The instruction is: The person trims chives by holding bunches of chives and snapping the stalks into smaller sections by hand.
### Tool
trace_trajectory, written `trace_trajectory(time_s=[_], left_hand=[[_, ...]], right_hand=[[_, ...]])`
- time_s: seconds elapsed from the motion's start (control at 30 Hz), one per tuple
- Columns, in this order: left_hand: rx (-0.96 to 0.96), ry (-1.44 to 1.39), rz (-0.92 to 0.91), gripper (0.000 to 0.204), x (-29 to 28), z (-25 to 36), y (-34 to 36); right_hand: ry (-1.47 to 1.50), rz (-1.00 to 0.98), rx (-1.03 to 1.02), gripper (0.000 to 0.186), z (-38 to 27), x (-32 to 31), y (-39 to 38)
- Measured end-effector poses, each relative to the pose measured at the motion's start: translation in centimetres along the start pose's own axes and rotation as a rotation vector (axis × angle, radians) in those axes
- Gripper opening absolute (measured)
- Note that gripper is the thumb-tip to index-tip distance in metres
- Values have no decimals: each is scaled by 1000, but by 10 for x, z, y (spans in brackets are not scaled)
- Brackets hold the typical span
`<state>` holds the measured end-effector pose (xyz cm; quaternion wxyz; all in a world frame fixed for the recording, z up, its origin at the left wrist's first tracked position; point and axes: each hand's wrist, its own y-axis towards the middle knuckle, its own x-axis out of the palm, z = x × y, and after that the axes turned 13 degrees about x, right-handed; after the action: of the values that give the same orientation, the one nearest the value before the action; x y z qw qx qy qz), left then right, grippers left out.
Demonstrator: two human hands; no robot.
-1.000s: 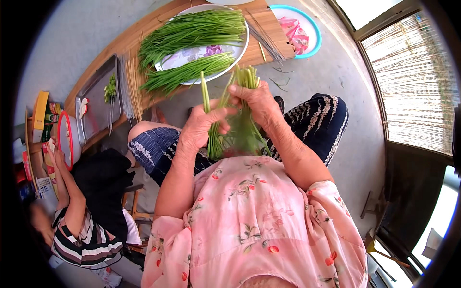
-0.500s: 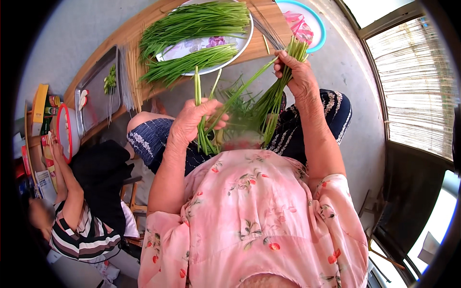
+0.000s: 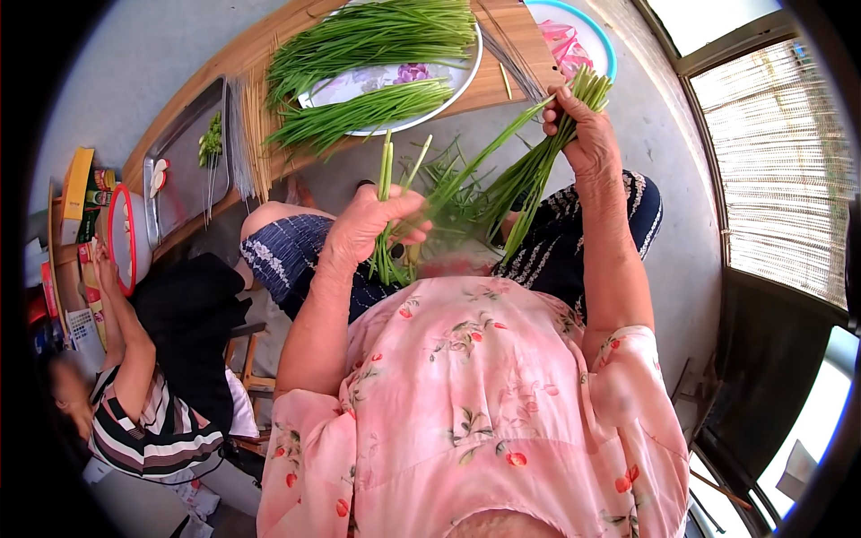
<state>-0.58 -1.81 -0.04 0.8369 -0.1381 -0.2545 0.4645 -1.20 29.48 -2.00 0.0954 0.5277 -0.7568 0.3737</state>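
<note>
My right hand (image 3: 590, 134) is closed round a thick bunch of green chives (image 3: 525, 188), pale stem ends up, leaves hanging down over my right knee. A few stalks slant from its fingertips down toward my left hand (image 3: 377, 224). That hand grips a smaller bundle of chives (image 3: 384, 260), stems sticking up above the thumb; its fingertips are a little blurred. Whether the slanting stalks touch my left fingers I cannot tell. Beyond my hands, a white flowered platter (image 3: 381, 81) on the table carries two piles of chives (image 3: 368, 40).
The wooden table (image 3: 531, 63) holds thin skewers (image 3: 254, 143) and a metal tray (image 3: 179, 202) with green pieces on skewers. A blue-rimmed basin (image 3: 612, 58) with a pink bag stands beyond. Loose chive leaves (image 3: 453, 179) lie below. Another person (image 3: 157, 421) sits at left beside a red-rimmed round container (image 3: 126, 238).
My right hand has moved to the right with its bunch, widening the gap between my hands. My left hand has shifted slightly right, still holding its bundle.
</note>
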Motion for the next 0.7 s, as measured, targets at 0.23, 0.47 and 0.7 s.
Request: trace_trajectory(time_s=[0.23, 0.47, 0.7], left_hand=[[113, 82, 83, 19, -3, -13, 8], [303, 188, 237, 18, -8, -16, 11], [221, 108, 523, 18, -11, -25, 14]], right_hand=[[62, -110, 4, 18, -4, 3, -4], [8, -126, -26, 18, -4, 4, -8], [51, -93, -121, 18, -6, 5, -13]])
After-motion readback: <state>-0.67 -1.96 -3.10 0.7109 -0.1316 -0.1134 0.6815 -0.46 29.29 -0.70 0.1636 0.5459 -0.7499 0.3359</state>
